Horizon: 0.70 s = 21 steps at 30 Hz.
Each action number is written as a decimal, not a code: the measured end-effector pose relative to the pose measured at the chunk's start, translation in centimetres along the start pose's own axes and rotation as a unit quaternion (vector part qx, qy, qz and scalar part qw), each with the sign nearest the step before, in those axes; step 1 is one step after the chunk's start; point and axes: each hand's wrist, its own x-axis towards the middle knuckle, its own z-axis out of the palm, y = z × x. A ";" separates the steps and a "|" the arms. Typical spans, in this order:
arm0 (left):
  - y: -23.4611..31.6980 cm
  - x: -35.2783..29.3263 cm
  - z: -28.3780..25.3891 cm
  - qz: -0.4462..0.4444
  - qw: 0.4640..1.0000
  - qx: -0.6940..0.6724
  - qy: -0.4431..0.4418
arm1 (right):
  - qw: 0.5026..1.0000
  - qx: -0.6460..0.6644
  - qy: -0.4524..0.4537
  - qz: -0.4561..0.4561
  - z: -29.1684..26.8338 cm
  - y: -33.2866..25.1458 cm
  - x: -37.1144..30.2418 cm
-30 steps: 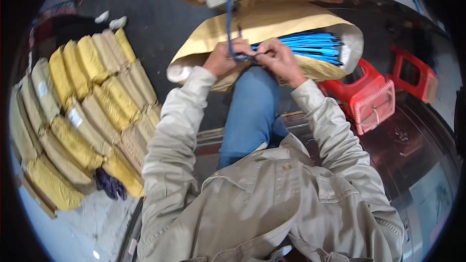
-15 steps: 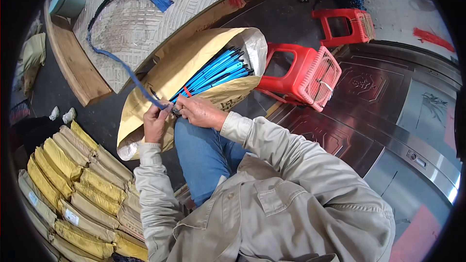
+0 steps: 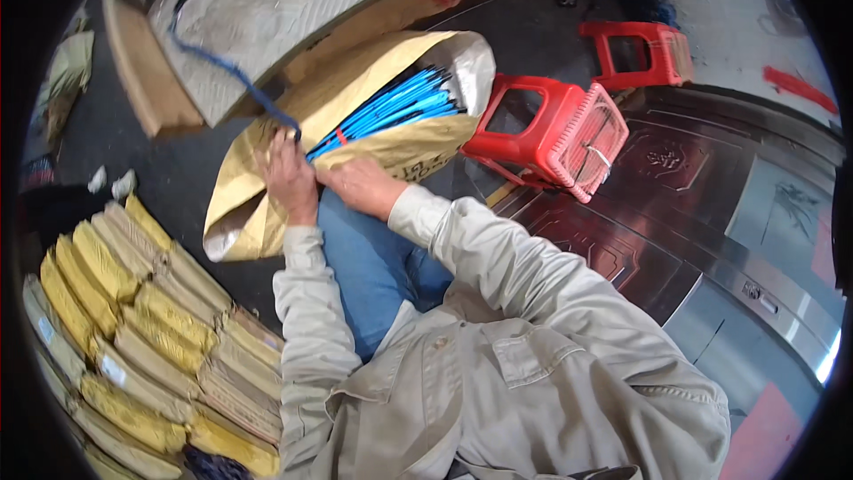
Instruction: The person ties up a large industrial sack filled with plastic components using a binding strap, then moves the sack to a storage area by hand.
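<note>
Sack: a yellow-tan paper sack (image 3: 346,80) with a pale lining is laid slantwise in front of the knee, its long mouth gaping and its surface creased; dark print is borne on the near wall.
Blue strips: a bundle of thin blue strips (image 3: 395,107), dark at the far tips, is held inside the mouth, fanned toward the upper right.
Red band: the bundle is crossed near its lower end by a red band (image 3: 341,137).
Blue strap: a strap (image 3: 235,71) is draped from the bench (image 3: 240,27) down to the left fingertips.
Left hand: the left hand (image 3: 289,173) is laid over the sack with fingers stretched upward, close together; whether the strap is pinched cannot be told.
Right hand: the right hand (image 3: 364,185) is set at the sack's near edge, fingers curled inward; what is pinched is hidden.
Upper edge: the sack's far side is bordered closely by the bench edge.
Right edge: a red stool (image 3: 558,124) is placed just beside the sack's right end.
Left room: dark floor (image 3: 178,169) is seen between the sack and the stacked parcels (image 3: 160,302).
Lower edge: the near side is bounded by the jeans-clad knee (image 3: 355,249).
</note>
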 end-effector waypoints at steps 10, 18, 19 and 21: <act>1.0 -0.1 1.0 -0.142 0.986 -0.060 0.063 | 0.995 -0.018 -0.066 -0.067 -0.7 0.0 -0.2; 0.1 -0.1 1.6 -0.107 0.990 -0.085 0.044 | 0.989 -0.030 -0.139 -0.051 -1.7 -0.3 0.8; 0.1 0.1 1.6 -0.120 0.988 -0.093 0.028 | 0.984 -0.041 -0.163 -0.051 -1.9 -0.3 1.1; 0.1 0.7 1.9 -0.148 0.983 -0.108 -0.005 | 0.980 -0.048 -0.189 -0.049 -1.8 0.2 2.2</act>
